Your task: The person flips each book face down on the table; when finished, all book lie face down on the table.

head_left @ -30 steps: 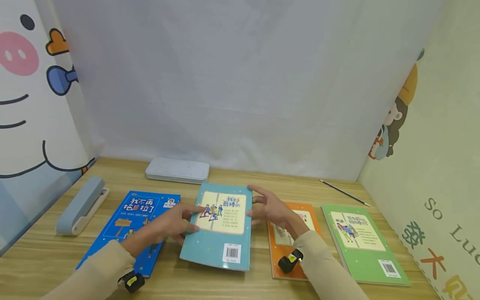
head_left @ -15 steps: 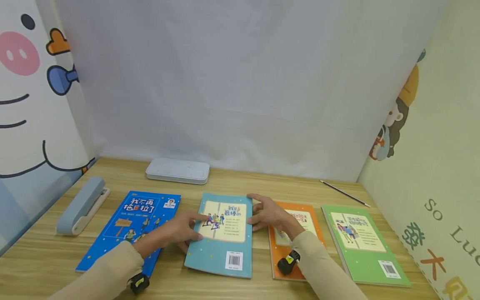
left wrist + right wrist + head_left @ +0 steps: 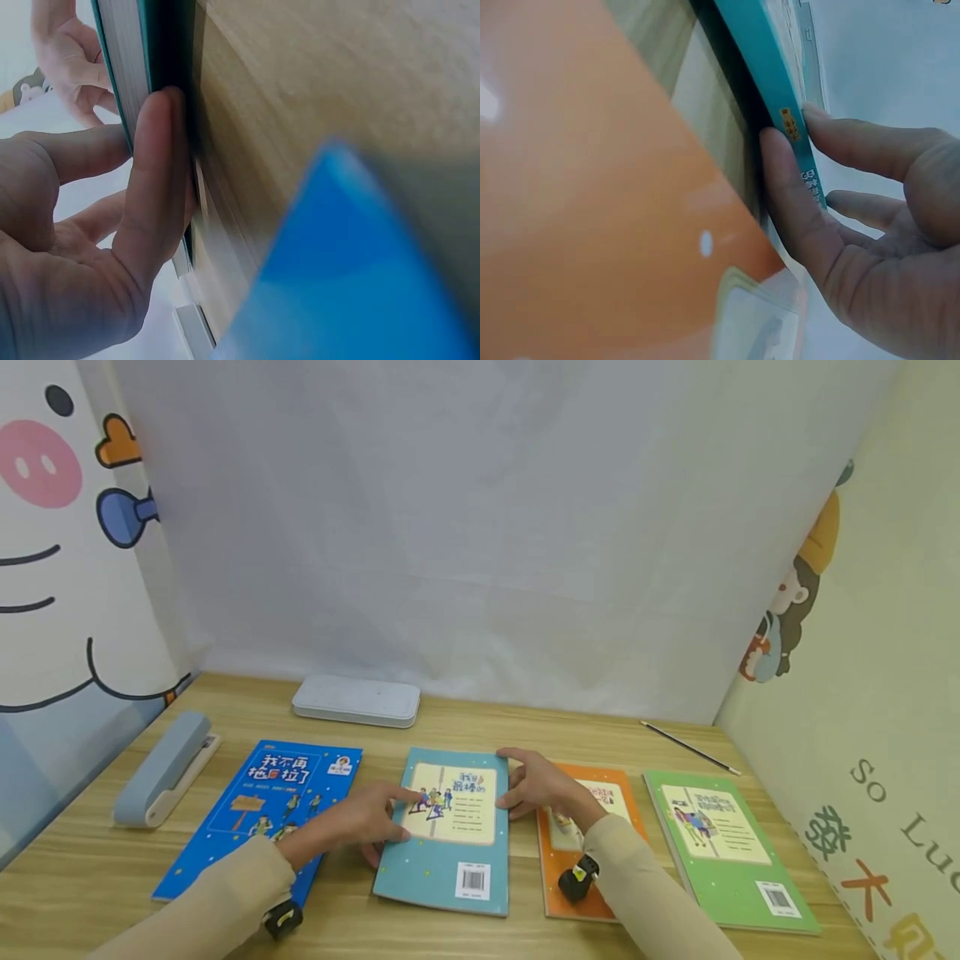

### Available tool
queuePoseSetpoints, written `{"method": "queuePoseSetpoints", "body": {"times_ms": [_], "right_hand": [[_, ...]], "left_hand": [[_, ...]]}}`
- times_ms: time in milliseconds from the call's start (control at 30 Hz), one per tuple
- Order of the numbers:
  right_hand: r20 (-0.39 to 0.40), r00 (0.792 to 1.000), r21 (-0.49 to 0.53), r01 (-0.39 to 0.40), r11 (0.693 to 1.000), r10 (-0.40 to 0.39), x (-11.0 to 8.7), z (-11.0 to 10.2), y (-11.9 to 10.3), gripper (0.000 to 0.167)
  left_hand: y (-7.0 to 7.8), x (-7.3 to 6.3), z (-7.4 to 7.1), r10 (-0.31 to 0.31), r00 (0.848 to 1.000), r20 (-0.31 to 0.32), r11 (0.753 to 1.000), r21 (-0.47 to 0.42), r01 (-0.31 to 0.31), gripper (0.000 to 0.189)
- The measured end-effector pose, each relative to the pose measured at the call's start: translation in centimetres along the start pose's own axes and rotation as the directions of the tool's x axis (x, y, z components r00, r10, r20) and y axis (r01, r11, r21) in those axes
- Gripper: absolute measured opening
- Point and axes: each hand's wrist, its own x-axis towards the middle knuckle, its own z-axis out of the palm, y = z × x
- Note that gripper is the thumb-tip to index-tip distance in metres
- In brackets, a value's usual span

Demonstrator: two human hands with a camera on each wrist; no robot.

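Note:
A teal book [image 3: 442, 868], back cover up with a barcode near its lower corner, lies between my two hands just over the table. My left hand [image 3: 375, 814] grips its left edge, thumb on the cover; the left wrist view has fingers against its underside [image 3: 154, 150]. On the spine side my right hand [image 3: 540, 785] pinches the book near its far corner, with one finger low on the spine [image 3: 784, 112] in the right wrist view. A blue book [image 3: 240, 810] lies left of it, and an orange book [image 3: 558, 860] lies under my right wrist.
A green book [image 3: 738, 852] lies at the right, with a dark pencil [image 3: 690, 747] behind it. At the back sits a pale blue case [image 3: 356, 700]. A blue-grey stapler [image 3: 165, 768] stands at the left. A white cloth [image 3: 487, 527] hangs behind the table.
The teal book has come down and nearer to me, from tilted to almost flat, and a little to the right. Both hands moved with it, still holding its sides.

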Motion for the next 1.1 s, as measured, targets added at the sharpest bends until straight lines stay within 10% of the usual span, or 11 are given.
{"method": "queuePoseSetpoints", "body": {"times_ms": [567,1100], "right_hand": [[-0.058,0.998,-0.109,0.0,0.994,-0.006,-0.5,-1.8,-1.4,0.05],[-0.061,0.986,-0.004,0.158,0.987,-0.158,2.4,1.5,-3.4,0.047]], "left_hand": [[0.2,-0.7,-0.4,0.043,0.998,-0.042,0.98,0.195,-0.034,0.058],[-3.5,-2.5,-7.5,0.302,0.94,-0.159,0.932,0.256,-0.256,0.048]]}}
